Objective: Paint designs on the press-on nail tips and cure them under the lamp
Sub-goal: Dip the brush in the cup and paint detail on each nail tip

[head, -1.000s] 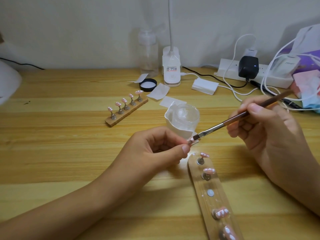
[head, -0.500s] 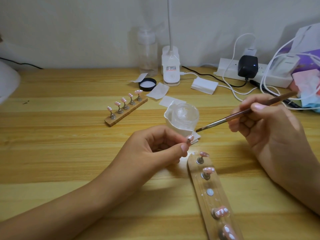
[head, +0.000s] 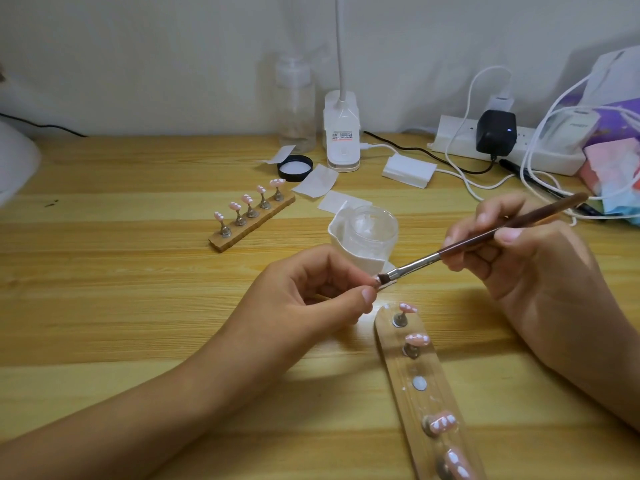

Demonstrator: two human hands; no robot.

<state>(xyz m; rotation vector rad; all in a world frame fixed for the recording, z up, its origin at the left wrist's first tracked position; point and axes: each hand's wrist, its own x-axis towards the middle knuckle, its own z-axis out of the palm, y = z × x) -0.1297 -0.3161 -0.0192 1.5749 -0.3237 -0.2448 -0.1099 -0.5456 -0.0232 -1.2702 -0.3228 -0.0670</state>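
Here, the nail tip (head: pixel 377 283) sits pinched between thumb and forefinger of the left hand (head: pixel 311 296), fingers curled round it. Only a sliver shows past the fingertips; whether its little stand is attached cannot be told. The right hand (head: pixel 530 261) grips a brush (head: pixel 467 242) pen-fashion, bristles touching the tip.

Handling, as judged: thin moulded plastic, near weightless, springy, and slick where paint is wet. Best held by its edges or from beneath, never on the painted face. A hard pinch could flick it away; a smear is the likelier risk.

Just beyond the left fingertips, a clear jar (head: pixel 372 233) stands open. Below both hands, a wooden strip (head: pixel 398 344) carries four pink tips with white marks and one bare mount (head: pixel 419 383), probably this tip's place. Well beyond the left hand, a second strip (head: pixel 254 225) holds five tips. Far left of the left hand, a white shape (head: pixel 15 168) is cropped at the frame's edge, perhaps the lamp.
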